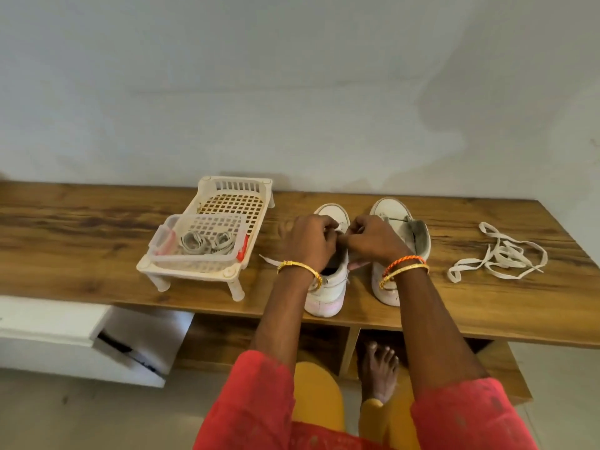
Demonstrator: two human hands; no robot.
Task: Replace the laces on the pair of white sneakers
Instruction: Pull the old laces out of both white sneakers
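Hands meet over the left sneaker (pixel 328 287) on the wooden shelf (pixel 97 222): your left hand (pixel 308 241) and right hand (pixel 373 238), knuckles up, fingers curled, pinch its lace (pixel 269 259). Right of that sneaker stands the right sneaker (pixel 402 228); further right lies a loose lace (pixel 500 254)

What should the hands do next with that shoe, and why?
Probably pull the white lace through the eyelet they are pinching. Both the left hand and right hand meet over the tongue of the left white sneaker, and lace ends stick out on each side, so lacing looks under way. The right white sneaker waits.
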